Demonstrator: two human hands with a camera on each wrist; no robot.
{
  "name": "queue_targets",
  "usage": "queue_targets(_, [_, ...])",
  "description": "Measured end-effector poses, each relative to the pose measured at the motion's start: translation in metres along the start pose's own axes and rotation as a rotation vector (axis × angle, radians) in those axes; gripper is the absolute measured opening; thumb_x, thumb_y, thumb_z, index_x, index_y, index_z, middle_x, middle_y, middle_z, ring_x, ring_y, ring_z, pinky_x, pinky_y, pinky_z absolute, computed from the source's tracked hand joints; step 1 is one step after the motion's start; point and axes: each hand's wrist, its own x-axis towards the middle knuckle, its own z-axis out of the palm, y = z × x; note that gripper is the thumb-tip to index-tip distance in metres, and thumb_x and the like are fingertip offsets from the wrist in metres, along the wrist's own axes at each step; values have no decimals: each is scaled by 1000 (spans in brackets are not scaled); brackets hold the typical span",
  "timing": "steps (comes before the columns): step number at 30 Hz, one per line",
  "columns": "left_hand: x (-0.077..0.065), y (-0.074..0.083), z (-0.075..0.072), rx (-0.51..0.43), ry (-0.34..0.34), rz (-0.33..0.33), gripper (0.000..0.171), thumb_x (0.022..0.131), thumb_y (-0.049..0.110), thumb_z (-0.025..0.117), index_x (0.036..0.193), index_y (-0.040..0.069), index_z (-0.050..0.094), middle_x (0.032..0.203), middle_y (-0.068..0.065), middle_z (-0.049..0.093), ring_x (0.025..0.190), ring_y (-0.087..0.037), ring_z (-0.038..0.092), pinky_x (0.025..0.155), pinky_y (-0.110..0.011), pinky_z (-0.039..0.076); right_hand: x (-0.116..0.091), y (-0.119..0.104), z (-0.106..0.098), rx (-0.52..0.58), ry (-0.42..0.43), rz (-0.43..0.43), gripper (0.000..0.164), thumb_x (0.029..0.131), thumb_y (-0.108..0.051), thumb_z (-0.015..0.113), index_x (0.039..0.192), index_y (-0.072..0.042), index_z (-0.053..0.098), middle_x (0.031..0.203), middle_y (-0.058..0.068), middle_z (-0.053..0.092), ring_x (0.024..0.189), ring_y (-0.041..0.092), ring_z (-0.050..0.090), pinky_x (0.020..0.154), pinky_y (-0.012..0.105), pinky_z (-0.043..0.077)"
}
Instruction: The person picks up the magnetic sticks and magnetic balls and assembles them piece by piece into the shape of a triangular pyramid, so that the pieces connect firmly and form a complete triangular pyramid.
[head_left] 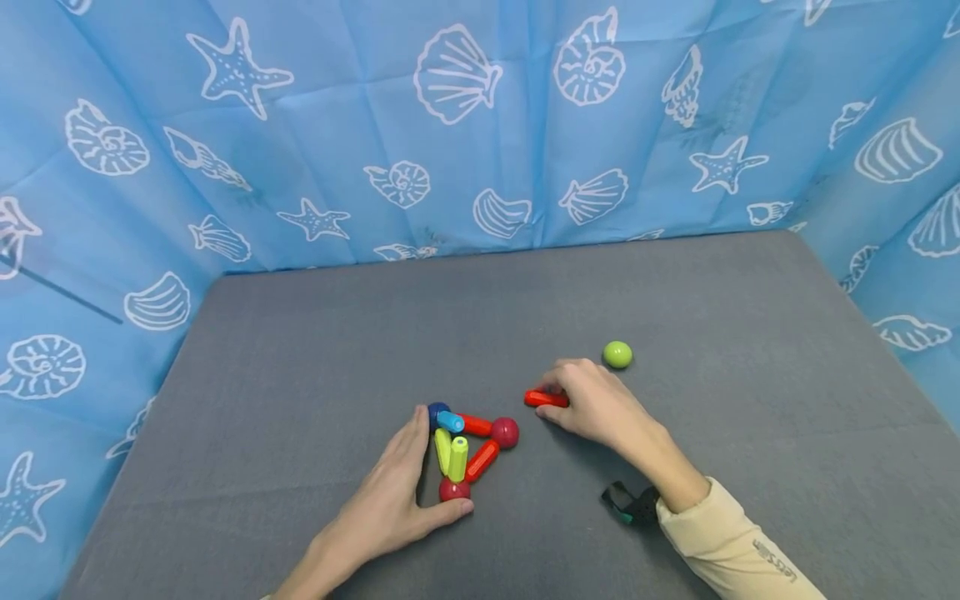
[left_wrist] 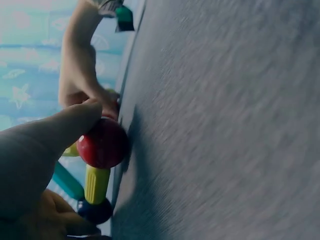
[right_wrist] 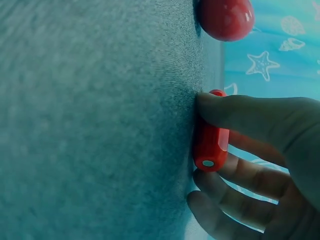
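A magnetic building structure of rods and balls lies on the grey table: a red ball, a crimson ball and a dark blue ball joined by red and yellow-green rods. A yellow-green rod and a light blue rod rise from it. My left hand holds it, thumb against the near red ball and fingers beside the blue one. To its right, my right hand pinches a loose red rod against the table; its end shows a silvery disc.
A green ball sits on the table beyond my right hand. The grey table is bordered by a blue shell-patterned curtain at the back and sides. A black strap hangs at my right wrist.
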Motion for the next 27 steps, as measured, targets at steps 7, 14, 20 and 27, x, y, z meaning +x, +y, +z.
queue_targets(7, [7,-5,-9,36,69,83,82,84,35,85,151,4,48,160,-13,44,141,-35,51,111,-57,45,-2,3,-3,79,23,13,21,82,-8,83,102,-2,78,87,4,74,71,9,60,63,23,51])
queue_targets(14, [15,-5,-6,31,267,209,45,82,24,87,120,4,74,122,-3,73,113,-19,69,94,-40,58,-4,-1,-2,204,94,-5,17,82,-10,83,97,-6,77,82,-1,74,73,6,64,67,23,55])
queue_targets(20, [18,0,-3,72,379,225,34,79,24,89,108,10,79,95,5,75,89,-10,68,79,-31,58,-7,-9,-3,312,83,-39,18,83,-11,83,99,-9,75,87,-2,75,79,6,67,74,25,59])
queue_targets(27, [19,1,-3,63,371,214,26,79,18,89,103,10,79,84,6,73,79,-10,63,71,-28,55,-7,-21,-3,407,90,-108,19,84,-13,83,101,-12,75,93,-1,78,83,6,71,76,28,61])
